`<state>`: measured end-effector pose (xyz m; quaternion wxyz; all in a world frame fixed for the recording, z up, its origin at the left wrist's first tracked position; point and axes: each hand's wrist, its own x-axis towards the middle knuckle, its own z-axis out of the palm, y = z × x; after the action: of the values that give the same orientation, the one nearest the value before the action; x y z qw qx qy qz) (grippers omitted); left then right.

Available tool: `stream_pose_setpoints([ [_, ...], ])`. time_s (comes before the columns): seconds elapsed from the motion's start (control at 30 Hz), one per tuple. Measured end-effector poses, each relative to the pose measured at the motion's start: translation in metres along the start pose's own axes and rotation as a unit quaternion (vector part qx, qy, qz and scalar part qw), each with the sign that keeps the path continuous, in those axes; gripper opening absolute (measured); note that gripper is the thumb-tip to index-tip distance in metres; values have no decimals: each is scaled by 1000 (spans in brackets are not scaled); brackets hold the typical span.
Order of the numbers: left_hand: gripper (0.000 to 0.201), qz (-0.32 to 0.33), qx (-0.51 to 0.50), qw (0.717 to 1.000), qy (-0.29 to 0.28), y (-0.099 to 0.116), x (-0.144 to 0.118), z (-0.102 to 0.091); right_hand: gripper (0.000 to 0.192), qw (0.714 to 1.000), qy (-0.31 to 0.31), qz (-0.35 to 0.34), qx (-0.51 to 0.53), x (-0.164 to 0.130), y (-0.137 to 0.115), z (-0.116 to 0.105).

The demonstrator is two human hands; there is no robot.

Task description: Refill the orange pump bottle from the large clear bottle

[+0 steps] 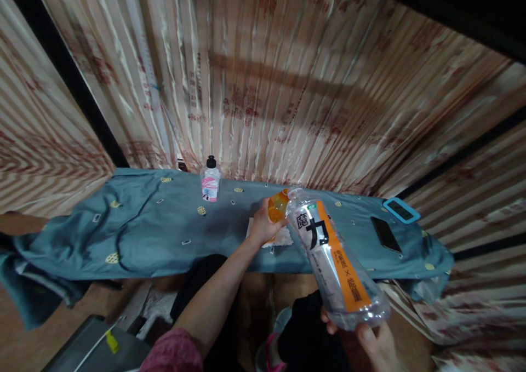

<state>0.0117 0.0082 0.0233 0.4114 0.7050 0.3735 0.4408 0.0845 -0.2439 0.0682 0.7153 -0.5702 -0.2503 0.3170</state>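
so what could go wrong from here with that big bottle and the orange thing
The right hand holds the large clear bottle only near its base, so it might tilt or slip. Its neck is close against the orange item in the left hand; a bump there might knock either one loose. If there is liquid inside, which I can't tell, drips could reach the white cloth or paper below.

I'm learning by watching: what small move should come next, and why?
Perhaps raise the right hand slightly: it holds the base of the large clear plastic orange-labelled bottle, whose neck appears right beside the small translucent orange container in the left hand.
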Motion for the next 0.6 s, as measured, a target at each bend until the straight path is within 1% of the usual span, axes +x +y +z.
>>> stream_pose_setpoints([
  [0.07, 59, -2, 2, 1000, 2, -1, 1, 1, 35, 1000, -11, -9, -1, 0, 3, -2],
  [0.13, 58, -5, 3, 1000, 3, -1, 1, 2, 36, 1000, -22, -10, -10, 0, 7, -4],
  [0.3, 60, 1, 11, 1000, -1, -4, 2, 3, 37, 1000, -12, 13, 0, -2, 11, -6],
  [0.43, 60, 26, 10, 1000, -5, -6, 3, 2, 37, 1000, -4, 3, 14, -1, 10, -4],
  [0.6, 56, 22, 4, 1000, -12, -5, 2, -2, 41, 1000, -19, -2, 24, 1, 12, -5],
])
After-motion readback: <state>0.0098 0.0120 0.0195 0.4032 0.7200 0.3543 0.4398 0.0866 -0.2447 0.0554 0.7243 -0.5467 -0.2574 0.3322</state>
